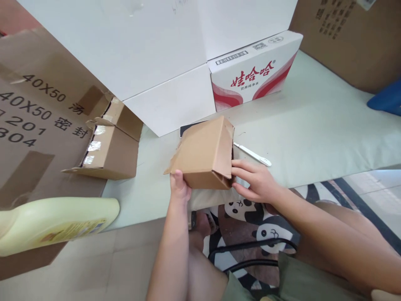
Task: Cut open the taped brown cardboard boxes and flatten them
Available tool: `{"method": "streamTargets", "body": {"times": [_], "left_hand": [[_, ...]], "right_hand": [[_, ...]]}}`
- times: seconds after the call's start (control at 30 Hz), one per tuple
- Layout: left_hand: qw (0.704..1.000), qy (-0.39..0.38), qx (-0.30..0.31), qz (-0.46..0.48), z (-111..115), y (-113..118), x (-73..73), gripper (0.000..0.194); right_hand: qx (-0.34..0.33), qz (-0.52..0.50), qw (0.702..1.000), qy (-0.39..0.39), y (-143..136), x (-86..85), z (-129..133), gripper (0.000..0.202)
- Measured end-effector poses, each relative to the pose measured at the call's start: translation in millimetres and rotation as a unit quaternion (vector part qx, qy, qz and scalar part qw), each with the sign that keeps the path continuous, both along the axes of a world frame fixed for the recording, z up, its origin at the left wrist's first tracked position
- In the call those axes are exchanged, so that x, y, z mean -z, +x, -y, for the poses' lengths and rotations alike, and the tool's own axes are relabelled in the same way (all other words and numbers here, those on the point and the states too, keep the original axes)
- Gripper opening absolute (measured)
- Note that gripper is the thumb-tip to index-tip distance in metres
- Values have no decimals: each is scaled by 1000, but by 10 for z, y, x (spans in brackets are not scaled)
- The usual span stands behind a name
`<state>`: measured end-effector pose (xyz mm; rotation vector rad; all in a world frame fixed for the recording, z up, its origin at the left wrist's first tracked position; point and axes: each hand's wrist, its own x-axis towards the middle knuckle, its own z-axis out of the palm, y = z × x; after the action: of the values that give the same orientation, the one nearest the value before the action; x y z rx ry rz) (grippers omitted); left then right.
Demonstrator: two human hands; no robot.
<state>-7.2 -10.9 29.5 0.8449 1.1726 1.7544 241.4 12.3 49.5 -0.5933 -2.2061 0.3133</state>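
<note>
Box [200, 146], small + brown, is btwn the 2 hands, at the near edge of the pale green table [328, 138]. Can't tell if its bottom sits on the table or is up a bit. It's tipped, & its long way looks to run from near to far, w/ the far end leaning a bit to the R.

L hand [181, 190] has hold of the near L corner: thumb up on the edge, other fingers hid underneath. R hand [255, 179] is at the R side, by the near corner. Its fingers are bent + a bit apart, tips touching the loose flap [224, 161]; can't tell if they pinch it. So the box is to the L of the R hand, and the flap is nearer the R hand than the L hand.

White knife [253, 154] lies on the table just past the R hand, one end pointing at the box; can't see a blade. Dark flat thing [188, 128] pokes out behind the box. Off to the L, well apart, are 2 more brown boxes [115, 152] & a pale yellow bottle [59, 223].
</note>
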Motion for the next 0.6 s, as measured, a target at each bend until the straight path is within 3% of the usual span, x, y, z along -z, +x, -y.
{"method": "streamTargets", "body": {"times": [0.13, 0.27, 0.37, 0.47, 0.6], "left_hand": [[999, -12, -31, 7, 3, -75, -20, 83], [992, -54, -109, 41, 7, -255, -42, 65], [983, -97, -136, 79, 7, -375, -98, 53], [984, -97, -123, 89, 21, -416, -148, 41], [987, -77, -113, 84, 45, -404, -149, 36]], "right_hand": [[-29, -5, 1000, 5, -31, 3, 26, 32], [-32, -38, 999, 12, -20, 7, 57, 24], [75, -29, 996, -40, 46, 58, -11, 21], [221, 45, 969, -96, 153, 194, -181, 25], [289, 202, 929, -112, 305, 422, -397, 40]]}}
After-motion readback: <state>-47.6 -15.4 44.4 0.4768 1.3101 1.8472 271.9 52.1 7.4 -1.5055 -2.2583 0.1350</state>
